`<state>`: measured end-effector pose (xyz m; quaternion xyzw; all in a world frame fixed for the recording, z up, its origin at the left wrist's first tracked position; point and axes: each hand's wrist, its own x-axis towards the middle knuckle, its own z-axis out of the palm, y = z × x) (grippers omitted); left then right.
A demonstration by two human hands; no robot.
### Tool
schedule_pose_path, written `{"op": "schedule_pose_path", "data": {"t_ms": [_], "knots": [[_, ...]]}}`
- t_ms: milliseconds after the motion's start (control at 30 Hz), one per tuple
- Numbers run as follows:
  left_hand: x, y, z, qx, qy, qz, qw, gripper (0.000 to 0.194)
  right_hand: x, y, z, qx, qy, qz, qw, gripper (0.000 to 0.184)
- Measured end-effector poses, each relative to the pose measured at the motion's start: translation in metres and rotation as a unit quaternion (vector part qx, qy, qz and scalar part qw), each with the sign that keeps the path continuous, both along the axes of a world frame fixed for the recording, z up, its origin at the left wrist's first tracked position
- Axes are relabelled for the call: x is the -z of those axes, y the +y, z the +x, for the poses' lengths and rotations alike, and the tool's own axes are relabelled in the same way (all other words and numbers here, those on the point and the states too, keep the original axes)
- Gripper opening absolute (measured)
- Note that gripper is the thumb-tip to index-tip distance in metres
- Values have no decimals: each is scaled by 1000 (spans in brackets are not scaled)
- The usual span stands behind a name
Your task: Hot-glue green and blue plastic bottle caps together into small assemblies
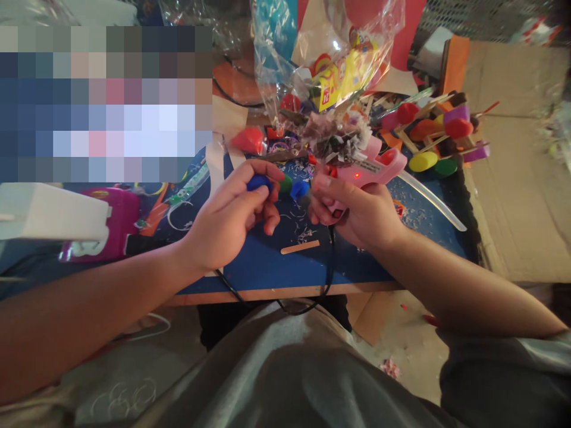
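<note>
My left hand [229,217] pinches a dark blue round piece [259,182] between thumb and fingers, above the blue tabletop. A green piece [285,183] shows just behind those fingertips; whether it is joined to the blue one I cannot tell. Wrapped in my right hand [368,211] is a pink hot glue gun [392,163] with a lit red light. Its blue nozzle end [300,190] points left at the held piece, a small gap apart. A translucent glue stick [435,202] reaches out to the right behind it. Below lies a wooden craft stick [300,247].
A black cord [331,261] loops over the table's front edge. Stick-and-disc assemblies [439,134] stand at the right, beside cardboard [520,196]. Clear plastic bags [330,53] and scraps [341,134] crowd the back. At left sits a magenta-and-white device [125,211].
</note>
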<state>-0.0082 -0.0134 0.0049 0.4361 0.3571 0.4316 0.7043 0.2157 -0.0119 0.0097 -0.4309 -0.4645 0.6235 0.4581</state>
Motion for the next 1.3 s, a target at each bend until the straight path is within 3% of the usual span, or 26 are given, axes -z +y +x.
{"op": "schedule_pose_path", "data": {"t_ms": [167, 300, 400, 533, 733, 933, 1200, 1300], "knots": [[-6, 0, 2, -49, -16, -5, 999, 28, -3, 0, 0, -39, 28, -1, 999, 71], [0, -1, 3, -85, -15, 29, 996, 17, 3, -2, 3, -54, 12, 4, 998, 71], [5, -1, 3, -76, -1, 66, 995, 10, 10, -2, 8, -50, -2, 22, 999, 70], [4, -1, 2, -64, 6, 89, 994, 21, 14, -2, 12, -39, -11, 20, 999, 67], [-6, 0, 1, -56, 7, 29, 998, 30, 9, -3, 11, -36, -32, 21, 999, 67], [-10, -2, -1, -38, -10, 15, 999, 35, 11, -4, 11, -42, -24, 18, 999, 66], [-10, -5, -2, -17, -39, -17, 999, 20, 13, -3, 11, -44, -17, 25, 999, 65], [-11, -5, 0, -1, -28, -24, 999, 27, 12, -3, 10, -46, -34, 16, 998, 68]]}}
